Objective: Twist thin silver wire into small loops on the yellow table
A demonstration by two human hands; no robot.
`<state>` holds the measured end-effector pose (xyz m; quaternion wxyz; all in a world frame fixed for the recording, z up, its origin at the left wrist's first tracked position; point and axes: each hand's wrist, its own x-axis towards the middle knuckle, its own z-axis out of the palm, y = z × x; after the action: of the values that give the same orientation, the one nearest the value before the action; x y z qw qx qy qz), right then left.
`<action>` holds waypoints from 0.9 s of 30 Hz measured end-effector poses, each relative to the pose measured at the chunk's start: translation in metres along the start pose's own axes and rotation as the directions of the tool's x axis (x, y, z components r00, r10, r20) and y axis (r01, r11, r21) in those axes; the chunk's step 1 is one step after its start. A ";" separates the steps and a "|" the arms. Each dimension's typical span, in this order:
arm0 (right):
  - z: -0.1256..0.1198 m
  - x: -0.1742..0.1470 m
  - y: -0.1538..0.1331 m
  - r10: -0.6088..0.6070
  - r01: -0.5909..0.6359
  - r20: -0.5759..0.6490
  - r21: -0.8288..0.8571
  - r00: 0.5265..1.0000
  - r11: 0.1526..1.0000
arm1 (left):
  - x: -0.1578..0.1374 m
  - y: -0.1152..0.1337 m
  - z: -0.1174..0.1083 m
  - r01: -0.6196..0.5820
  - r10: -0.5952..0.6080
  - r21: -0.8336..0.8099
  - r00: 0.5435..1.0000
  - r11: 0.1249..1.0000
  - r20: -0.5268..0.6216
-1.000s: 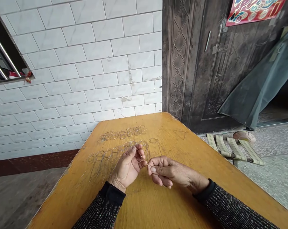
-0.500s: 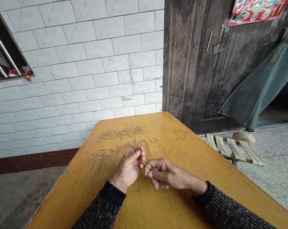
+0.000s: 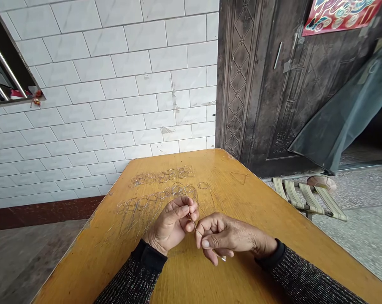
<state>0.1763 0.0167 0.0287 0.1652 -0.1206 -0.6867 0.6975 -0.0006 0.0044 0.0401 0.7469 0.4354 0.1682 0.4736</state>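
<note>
A thin wire (image 3: 196,228) runs between my two hands above the near middle of the table. My left hand (image 3: 173,221) pinches it between thumb and fingertips, and a short end sticks up past the fingers. Lower on the wire, my right hand (image 3: 220,236) is closed on it with thumb and index finger. A pale tip shows below the right hand's curled fingers. Just beyond the left hand lies a row of wire loops with long tails (image 3: 142,204). Farther back is a second row of bent wire rings (image 3: 162,176). One single loop (image 3: 204,185) lies apart.
The wooden table (image 3: 257,249) stands against a white tiled wall (image 3: 115,93). A triangular bent wire (image 3: 239,177) lies at its far right. Right of the table are a strapped folding stool (image 3: 307,199), a dark carved door (image 3: 257,97) and a hanging grey curtain (image 3: 339,122).
Both hands have shifted slightly right. My right hand has moved a little down and away from the left, and more of the wire shows between them.
</note>
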 end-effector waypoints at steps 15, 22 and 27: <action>-0.005 -0.001 0.003 -0.006 0.006 -0.002 0.059 1.000 0.998 | 0.001 -0.004 0.001 -0.033 0.033 -0.003 0.999 0.999 -0.029; -0.006 0.000 0.006 -0.014 0.019 -0.072 0.063 0.997 0.998 | 0.005 -0.005 0.002 -0.090 0.093 0.032 0.990 0.995 -0.110; -0.005 0.002 0.006 -0.006 0.017 -0.131 0.083 0.991 0.996 | 0.007 -0.006 -0.001 -0.132 0.141 0.066 0.975 0.989 -0.171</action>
<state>0.1758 0.0224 0.0230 0.2188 -0.1548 -0.6452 0.7155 0.0056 0.0103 0.0355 0.6828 0.4225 0.2157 0.5556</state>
